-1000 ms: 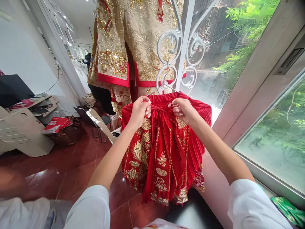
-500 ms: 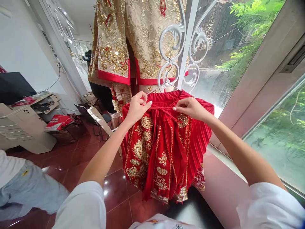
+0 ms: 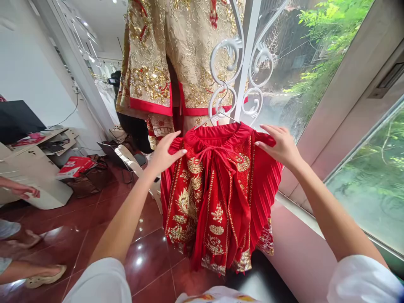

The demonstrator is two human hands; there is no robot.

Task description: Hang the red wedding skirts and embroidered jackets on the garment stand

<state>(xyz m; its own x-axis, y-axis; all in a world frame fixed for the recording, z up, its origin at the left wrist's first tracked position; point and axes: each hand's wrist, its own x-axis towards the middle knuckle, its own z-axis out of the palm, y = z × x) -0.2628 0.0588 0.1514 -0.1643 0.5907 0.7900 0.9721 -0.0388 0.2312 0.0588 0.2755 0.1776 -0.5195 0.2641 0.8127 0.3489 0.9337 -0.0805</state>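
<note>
A red pleated skirt [image 3: 216,210] with gold embroidery hangs in front of me from a thin wire hanger [image 3: 223,110]. The hanger's hook is on white scroll metalwork [image 3: 227,63]. At the front of the gathered waistband, a red drawstring [image 3: 210,150] is looped in a bow. My left hand [image 3: 166,153] is at the skirt's upper left edge, thumb and fingers apart. On the upper right side, my right hand [image 3: 279,145] is likewise spread, its thumb close to the red cloth. Neither hand grips the skirt.
Behind the skirt hangs a gold sequined garment [image 3: 195,59] with red trim. A white chair [image 3: 129,162] stands to the left, near a desk [image 3: 34,164] and red box [image 3: 75,166]. Another person's hand [image 3: 27,189] and sandalled foot [image 3: 46,275] show at far left. Windows are on the right.
Both hands have let go of the drawstring at the waistband and moved apart to the skirt's sides, fingers spreading. The person at left has shifted, with hand and feet now showing.
</note>
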